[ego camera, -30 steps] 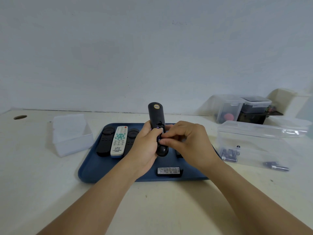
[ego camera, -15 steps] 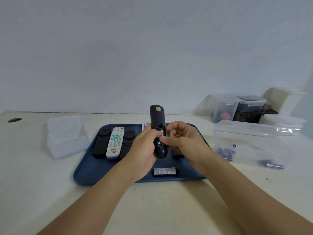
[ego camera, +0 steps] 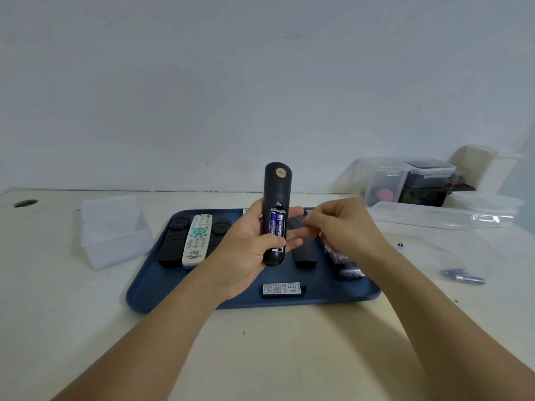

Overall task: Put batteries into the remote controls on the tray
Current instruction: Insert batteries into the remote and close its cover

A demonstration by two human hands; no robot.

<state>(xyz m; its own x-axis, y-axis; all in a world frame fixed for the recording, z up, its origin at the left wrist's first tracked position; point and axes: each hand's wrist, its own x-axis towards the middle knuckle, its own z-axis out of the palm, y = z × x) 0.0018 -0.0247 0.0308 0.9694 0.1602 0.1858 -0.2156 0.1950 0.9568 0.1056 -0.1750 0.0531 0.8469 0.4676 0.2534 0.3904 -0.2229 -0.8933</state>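
Note:
My left hand (ego camera: pixel 246 250) grips a black remote (ego camera: pixel 276 192) upright over the blue tray (ego camera: pixel 162 285), its back facing me. The remote's battery bay is uncovered and two blue batteries (ego camera: pixel 276 225) sit side by side in it. My right hand (ego camera: pixel 341 224) hovers just right of the remote, apart from it, its fingers loosely curled and holding nothing I can see. A loose labelled battery cover (ego camera: pixel 283 289) lies on the tray near its front edge.
On the tray's left lie a white remote (ego camera: pixel 197 241) between two black remotes (ego camera: pixel 171 244) (ego camera: pixel 220 231); more black remotes (ego camera: pixel 304 254) lie under my right hand. A clear box (ego camera: pixel 434 224) at the right holds spare batteries (ego camera: pixel 463 277). A small plastic box (ego camera: pixel 113 230) stands left.
My right hand has drawn back to the right, off the remote's battery bay, so both batteries now show. My left hand still holds the remote upright.

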